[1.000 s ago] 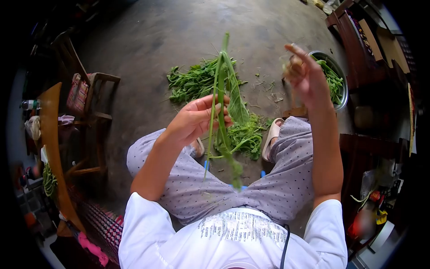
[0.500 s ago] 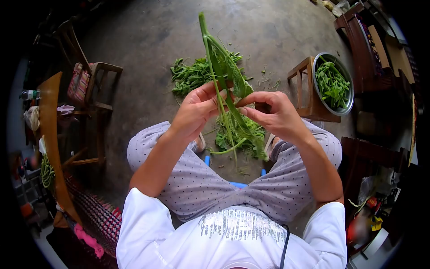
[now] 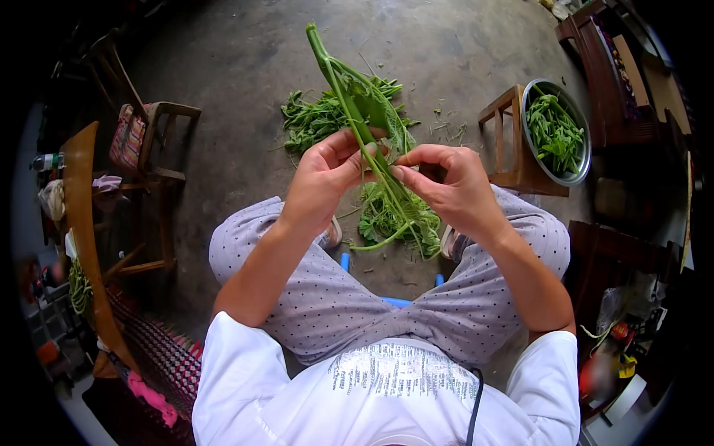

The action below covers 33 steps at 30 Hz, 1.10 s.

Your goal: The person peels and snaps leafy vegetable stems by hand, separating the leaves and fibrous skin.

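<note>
A long leafy green stem (image 3: 332, 78) slants upward between my hands, its cut end pointing away from me. My left hand (image 3: 327, 171) is closed on the stem, thumb and fingers pinching it at mid-length. My right hand (image 3: 450, 178) pinches at the stem's leafy side, thumb and forefinger together; exactly what lies between those fingertips is too small to make out. Beyond the hands, a heap of leafy greens (image 3: 309, 123) lies on the floor. Closer, between my feet, sits a second pile of paler green scraps and stems (image 3: 398, 219), partly behind the held stem.
To the right, a metal basin (image 3: 587, 152) full of cut greens (image 3: 554, 134) rests tilted-looking on a wooden stool (image 3: 513, 178). A wooden chair (image 3: 167, 108) with a patterned cushion stands left, near a wooden table edge (image 3: 79, 193). Blue seat legs (image 3: 344, 262) show beneath me.
The stem's top end has swung left and slightly down. My right hand has shifted slightly left, still pinching. The view has turned a little.
</note>
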Each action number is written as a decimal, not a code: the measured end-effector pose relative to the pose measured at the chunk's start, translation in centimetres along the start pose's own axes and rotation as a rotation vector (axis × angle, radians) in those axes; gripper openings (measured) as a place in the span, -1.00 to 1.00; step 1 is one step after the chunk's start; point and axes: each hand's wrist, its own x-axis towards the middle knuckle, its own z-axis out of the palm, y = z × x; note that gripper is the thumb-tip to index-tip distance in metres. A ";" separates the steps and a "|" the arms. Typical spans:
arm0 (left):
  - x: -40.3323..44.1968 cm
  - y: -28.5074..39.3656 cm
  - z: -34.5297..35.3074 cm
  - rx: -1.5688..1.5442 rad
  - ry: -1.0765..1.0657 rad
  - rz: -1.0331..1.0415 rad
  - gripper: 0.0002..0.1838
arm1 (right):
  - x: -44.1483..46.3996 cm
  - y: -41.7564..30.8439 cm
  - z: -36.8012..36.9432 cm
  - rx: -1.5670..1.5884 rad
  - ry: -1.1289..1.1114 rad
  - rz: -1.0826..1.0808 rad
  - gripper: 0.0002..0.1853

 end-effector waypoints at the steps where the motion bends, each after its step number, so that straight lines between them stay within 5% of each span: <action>1: 0.0 0.0 0.1 0.016 0.007 0.006 -0.68 | 0.0 -0.2 -0.1 -0.036 -0.022 0.034 -0.86; 23: 0.0 -0.5 0.4 0.159 -0.034 0.049 -0.65 | -0.2 -0.2 1.2 -0.308 0.142 -0.240 -0.90; 29: -0.2 0.0 0.6 0.124 -0.033 0.018 -0.66 | 0.2 0.4 0.8 0.016 0.103 0.048 -0.85; 33: -0.4 0.6 0.4 0.115 0.001 -0.023 -0.66 | 1.3 1.8 -0.7 0.605 -0.035 0.221 -0.87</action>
